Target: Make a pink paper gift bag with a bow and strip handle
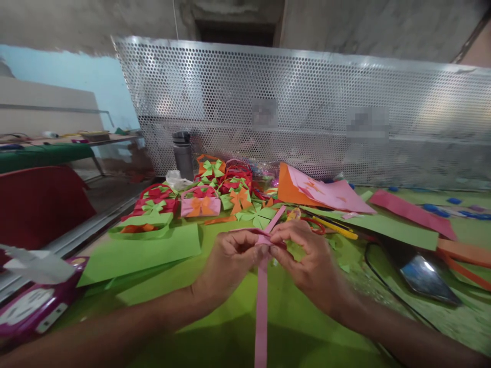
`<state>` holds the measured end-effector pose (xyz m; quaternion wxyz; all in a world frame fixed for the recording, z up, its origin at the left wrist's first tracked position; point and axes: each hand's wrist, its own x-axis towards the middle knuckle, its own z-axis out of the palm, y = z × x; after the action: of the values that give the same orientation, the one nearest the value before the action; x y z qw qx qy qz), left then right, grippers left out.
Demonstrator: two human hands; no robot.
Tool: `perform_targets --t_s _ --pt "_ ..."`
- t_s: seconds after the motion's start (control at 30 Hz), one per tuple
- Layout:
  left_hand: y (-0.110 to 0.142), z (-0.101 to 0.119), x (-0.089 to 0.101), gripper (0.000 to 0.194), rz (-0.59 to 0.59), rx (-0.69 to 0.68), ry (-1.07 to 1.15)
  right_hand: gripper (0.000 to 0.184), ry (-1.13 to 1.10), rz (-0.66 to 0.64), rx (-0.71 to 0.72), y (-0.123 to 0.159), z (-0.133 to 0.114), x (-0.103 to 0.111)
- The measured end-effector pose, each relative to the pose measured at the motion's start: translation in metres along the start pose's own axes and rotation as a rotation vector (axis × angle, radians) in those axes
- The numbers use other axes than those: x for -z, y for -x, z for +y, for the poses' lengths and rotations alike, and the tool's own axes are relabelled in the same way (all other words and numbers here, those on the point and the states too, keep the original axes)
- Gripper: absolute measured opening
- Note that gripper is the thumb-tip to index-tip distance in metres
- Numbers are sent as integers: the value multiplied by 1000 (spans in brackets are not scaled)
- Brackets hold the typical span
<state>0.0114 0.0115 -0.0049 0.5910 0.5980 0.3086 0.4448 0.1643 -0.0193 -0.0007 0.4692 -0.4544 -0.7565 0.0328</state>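
Note:
Over the green tabletop, my left hand (233,260) and my right hand (307,260) meet near the middle of the view. Both pinch pink paper between thumb and fingers, close together. A long pink paper strip (261,312) runs from between them down to the near edge, and its other end sticks out beyond the fingers. A darker pink folded piece shows at the fingertips, partly hidden. Just past my hands lie a pale green paper bow (261,216) and a yellow cutter (337,228).
Small paper bags with bows (200,204) crowd the back left, before a grey bottle (184,158). Green sheets (153,250) lie left, pink sheets (330,191) behind. A phone (429,278) and cable are right; a purple power strip (42,306) is left. A perforated metal panel (307,82) stands behind.

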Motion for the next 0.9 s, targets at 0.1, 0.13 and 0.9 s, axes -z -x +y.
perform_targets --t_s 0.1,0.13,0.9 --pt "0 2 1 18 -24 -61 -37 8 15 40 -9 0 1 0" --pt "0 3 2 19 -35 -78 -47 9 26 51 0 0 1 0" --pt "2 -8 3 23 -58 -62 -50 14 68 2 16 -5 4 0"
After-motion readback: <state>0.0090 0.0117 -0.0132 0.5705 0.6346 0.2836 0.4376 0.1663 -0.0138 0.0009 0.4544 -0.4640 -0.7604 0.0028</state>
